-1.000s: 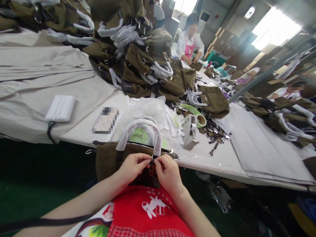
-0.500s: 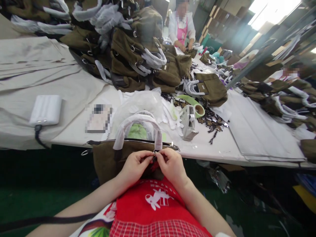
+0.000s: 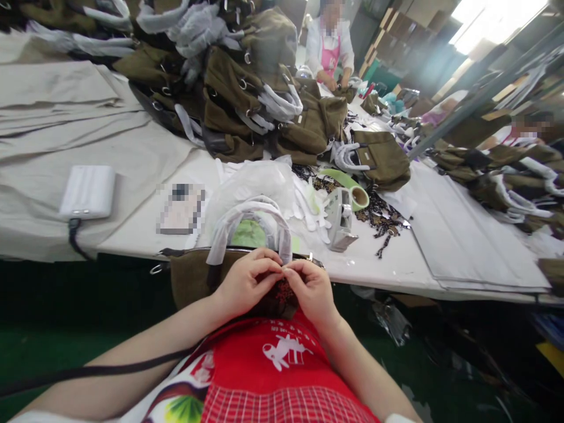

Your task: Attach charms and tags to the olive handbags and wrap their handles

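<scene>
Left hand [image 3: 247,283] and right hand [image 3: 312,289] pinch a small dark-red charm [image 3: 285,289] at the zip of the olive bag [image 3: 189,279] on the lap against the counter [image 3: 388,270]; best with fingertips close and bag steady.

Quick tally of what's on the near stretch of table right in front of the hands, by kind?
Olive bag with wrapped handles, both hands on it, left hand, right hand: 1
White power bank: 1
Tape dispenser: 1
Green tape roll: 1
Clear plastic bag: 1
Total: 5
</scene>
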{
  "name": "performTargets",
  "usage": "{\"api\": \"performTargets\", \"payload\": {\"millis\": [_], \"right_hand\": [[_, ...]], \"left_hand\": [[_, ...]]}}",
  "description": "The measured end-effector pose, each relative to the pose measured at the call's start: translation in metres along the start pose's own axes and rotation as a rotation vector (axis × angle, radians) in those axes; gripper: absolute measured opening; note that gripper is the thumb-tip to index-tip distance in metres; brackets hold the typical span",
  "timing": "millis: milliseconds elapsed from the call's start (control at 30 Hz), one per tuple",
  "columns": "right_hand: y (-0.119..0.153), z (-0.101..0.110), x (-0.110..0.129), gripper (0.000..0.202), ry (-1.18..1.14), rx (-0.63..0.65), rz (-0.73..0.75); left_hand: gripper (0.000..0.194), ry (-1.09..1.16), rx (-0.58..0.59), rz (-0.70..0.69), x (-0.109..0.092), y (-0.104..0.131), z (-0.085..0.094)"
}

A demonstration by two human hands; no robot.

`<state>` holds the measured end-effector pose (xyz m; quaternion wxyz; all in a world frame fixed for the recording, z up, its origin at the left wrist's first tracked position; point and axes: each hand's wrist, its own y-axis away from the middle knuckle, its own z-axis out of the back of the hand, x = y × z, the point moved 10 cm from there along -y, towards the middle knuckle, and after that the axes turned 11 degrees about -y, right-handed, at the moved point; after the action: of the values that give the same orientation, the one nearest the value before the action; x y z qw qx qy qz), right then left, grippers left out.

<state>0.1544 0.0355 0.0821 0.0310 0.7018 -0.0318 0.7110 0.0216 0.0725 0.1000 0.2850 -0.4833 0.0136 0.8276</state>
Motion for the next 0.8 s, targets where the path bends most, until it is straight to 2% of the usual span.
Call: {"api": "performTargets", "payload": {"millis": [167,233,333,433,533,633,800], "right_hand": [[0.013,0.000,-0.020,0.022,-0.329,0.105,-0.295],[0.017,0.003,-0.018,0.026,-0.366,0.118,-0.323],[0.021,0.013,-0.013,0.023,-0.340,0.081,-0.289],[0.025,0.019,0.002,0.021,-0.208,0.097,-0.181],[0.029,0.020,0.033,0.018,0.062,0.155,0.048],[0.035,0.010,0.057,0.017,0.327,0.249,0.236],[0.039,-0.005,0.058,0.019,0.494,0.390,0.280]], "left_hand": [[0.026,0.480,0.174,0.403,0.031,0.001,-0.017],[0.029,0.617,0.210,0.498,0.032,0.005,-0.023],[0.034,0.714,0.234,0.549,0.027,0.008,-0.028],[0.024,0.660,0.269,0.467,0.014,0.006,-0.028],[0.020,0.458,0.288,0.258,-0.009,-0.001,-0.019],[0.021,0.216,0.313,0.039,-0.035,-0.004,-0.011],[0.023,0.025,0.364,-0.133,-0.058,-0.002,-0.013]]}}
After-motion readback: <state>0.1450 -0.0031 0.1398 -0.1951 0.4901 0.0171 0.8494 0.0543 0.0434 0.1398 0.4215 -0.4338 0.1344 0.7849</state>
